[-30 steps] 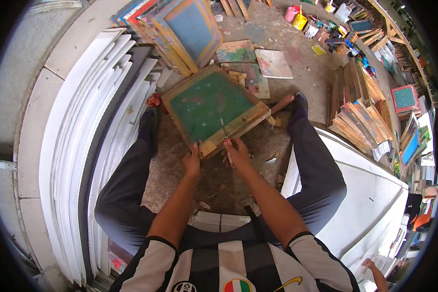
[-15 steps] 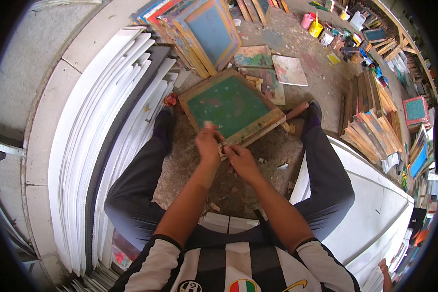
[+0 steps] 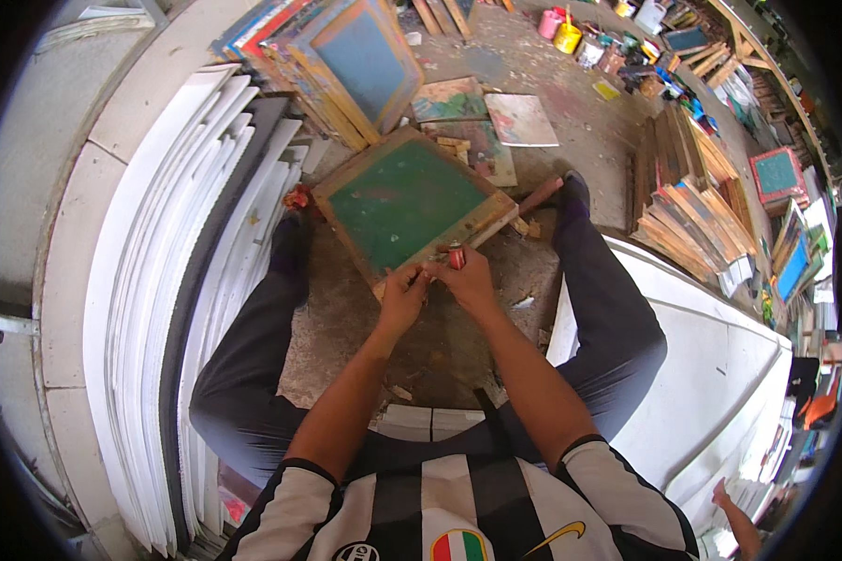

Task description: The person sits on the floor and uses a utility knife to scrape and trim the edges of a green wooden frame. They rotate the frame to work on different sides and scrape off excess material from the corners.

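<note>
Between my feet lies a wooden screen-printing frame [image 3: 412, 201] with green mesh, one corner pointing toward me. My left hand [image 3: 404, 297] is closed at that near corner, fingertips pinched together; whatever they grip is too small to make out. Close beside it, my right hand [image 3: 470, 280] is closed around a small red tool with a metal end [image 3: 456, 256], whose exact kind I cannot tell. The thumbs of both hands nearly meet at the frame's near edge.
White sheets [image 3: 150, 309] stand stacked at my left, and a large white panel [image 3: 711, 374] leans at my right. More printing frames [image 3: 360, 70] stand ahead; wooden frames [image 3: 692, 224] and paint pots [image 3: 568, 37] are farther right. Another person's arm [image 3: 741, 528] shows at lower right.
My left hand has come down off the frame's edge to meet my right hand. The red tool now shows in my right hand. The whole view has shifted slightly.
</note>
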The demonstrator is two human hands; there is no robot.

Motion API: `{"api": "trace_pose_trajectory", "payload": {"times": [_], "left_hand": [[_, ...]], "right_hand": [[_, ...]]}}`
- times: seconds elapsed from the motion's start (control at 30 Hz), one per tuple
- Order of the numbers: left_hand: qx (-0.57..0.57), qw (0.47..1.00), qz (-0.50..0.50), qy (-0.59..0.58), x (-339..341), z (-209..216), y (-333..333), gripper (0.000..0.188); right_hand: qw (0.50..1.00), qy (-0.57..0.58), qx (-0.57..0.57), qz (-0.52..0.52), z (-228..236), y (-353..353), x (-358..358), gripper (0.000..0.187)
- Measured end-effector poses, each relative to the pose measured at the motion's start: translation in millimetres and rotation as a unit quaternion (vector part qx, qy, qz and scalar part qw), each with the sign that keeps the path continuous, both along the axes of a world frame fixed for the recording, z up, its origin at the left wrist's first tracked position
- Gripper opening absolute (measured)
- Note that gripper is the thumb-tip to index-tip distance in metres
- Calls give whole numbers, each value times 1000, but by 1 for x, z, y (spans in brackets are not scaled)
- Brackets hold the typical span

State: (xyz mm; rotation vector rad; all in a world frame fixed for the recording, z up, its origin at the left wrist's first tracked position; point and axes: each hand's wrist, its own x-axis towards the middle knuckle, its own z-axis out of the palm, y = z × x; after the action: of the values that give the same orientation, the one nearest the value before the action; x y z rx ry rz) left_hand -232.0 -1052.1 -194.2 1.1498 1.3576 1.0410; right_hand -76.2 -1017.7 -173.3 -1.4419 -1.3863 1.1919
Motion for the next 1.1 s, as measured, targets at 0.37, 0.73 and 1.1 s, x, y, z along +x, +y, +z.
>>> {"api": "trace_pose_trajectory", "payload": {"times": [0.37, 0.73, 1.1], "left_hand": [[-44, 975, -165, 143, 9, 16, 2, 27], [-45, 978, 120, -166, -21, 47, 33, 35], [27, 967, 173, -184, -29, 66, 32, 30]], "right_hand": [[986, 48, -129, -94, -22, -15, 35, 33], [976, -186, 30, 108, 5, -17, 41, 40], [976, -164, 62, 131, 72, -33, 4, 36]]}}
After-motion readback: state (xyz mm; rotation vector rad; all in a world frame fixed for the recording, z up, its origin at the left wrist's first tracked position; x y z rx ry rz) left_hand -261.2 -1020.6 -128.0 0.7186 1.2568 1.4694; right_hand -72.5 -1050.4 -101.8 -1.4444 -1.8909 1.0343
